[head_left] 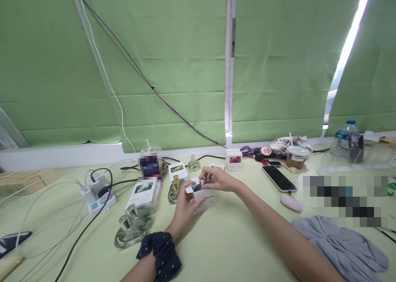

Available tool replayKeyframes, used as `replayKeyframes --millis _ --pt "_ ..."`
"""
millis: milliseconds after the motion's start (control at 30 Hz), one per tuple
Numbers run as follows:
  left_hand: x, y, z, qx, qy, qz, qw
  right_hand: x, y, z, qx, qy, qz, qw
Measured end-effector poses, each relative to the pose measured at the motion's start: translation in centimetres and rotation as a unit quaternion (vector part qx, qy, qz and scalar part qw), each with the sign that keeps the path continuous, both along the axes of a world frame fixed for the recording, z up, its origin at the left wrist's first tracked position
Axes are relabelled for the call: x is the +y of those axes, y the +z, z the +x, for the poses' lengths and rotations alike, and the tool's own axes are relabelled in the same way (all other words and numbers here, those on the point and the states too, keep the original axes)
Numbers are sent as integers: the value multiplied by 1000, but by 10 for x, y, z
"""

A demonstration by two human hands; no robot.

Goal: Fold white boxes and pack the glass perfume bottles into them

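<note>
My left hand (185,205) grips a small white carton (202,196) from its left side, a dark scrunchie (160,255) round that wrist. My right hand (218,179) is closed over the carton's open top, fingers pinching a small silver-capped bottle (201,183) that sits in the opening. A gold-capped perfume bottle (175,188) stands just left of the carton. Two silver-capped glass bottles (132,226) lie nearer to me on the left. Another white perfume box (143,194) lies beside them.
A power strip (99,193) with plugs and loose cables covers the left of the pale green table (235,245). A phone (279,178), a lidded cup (297,156), a water bottle (345,137) and a grey cloth (340,240) are on the right. Green blinds hang behind.
</note>
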State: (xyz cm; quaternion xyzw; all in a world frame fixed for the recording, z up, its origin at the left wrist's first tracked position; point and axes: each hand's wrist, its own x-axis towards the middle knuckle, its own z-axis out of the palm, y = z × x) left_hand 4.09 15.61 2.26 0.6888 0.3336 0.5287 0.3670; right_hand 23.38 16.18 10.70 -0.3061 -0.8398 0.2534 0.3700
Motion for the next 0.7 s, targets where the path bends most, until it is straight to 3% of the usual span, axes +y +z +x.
replayKeyframes --millis 467,600,700 --pt "1 -1 0 -5 -17 -25 1000 3 -3 2 -17 -23 12 1000" --pt "1 -1 0 -7 -12 -29 999 7 -6 5 11 -72 21 997" --pt "0 0 0 -8 -6 -29 1000 10 -7 9 23 -87 -16 996"
